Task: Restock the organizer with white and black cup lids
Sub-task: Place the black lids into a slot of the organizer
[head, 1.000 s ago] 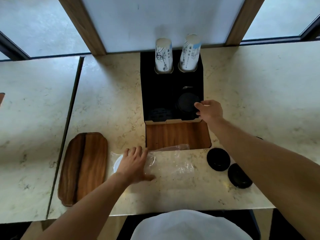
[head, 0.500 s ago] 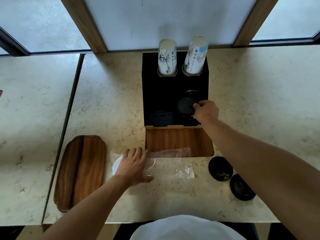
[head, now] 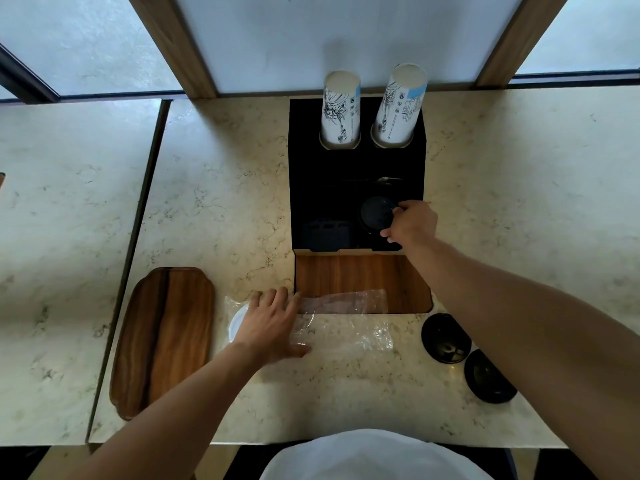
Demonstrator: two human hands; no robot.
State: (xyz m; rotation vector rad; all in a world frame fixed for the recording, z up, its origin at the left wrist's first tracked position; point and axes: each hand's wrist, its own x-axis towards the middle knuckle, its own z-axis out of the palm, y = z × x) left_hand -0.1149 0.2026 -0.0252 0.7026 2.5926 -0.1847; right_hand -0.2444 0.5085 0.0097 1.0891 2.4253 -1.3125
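Note:
A black organizer [head: 308, 174] stands at the back of the marble counter, with two stacks of printed paper cups [head: 341, 109] in its rear holes. My right hand [head: 412, 223] grips a black lid [head: 375, 213] at the organizer's front right slot. Two more black lids [head: 445, 337] lie on the counter at the right, under my forearm. My left hand [head: 268, 323] lies flat on a clear plastic sleeve [head: 349, 327], fingers spread, over a white lid [head: 237, 322] inside it.
A wooden tray [head: 166, 337] lies at the left. A wooden board [head: 360, 278] sits in front of the organizer. A seam [head: 138, 216] splits the counter from the neighbouring top. The window frame runs along the back.
My right hand has closed tighter on the black lid and pushed it a little deeper into the front right slot. The left hand stays on the plastic sleeve.

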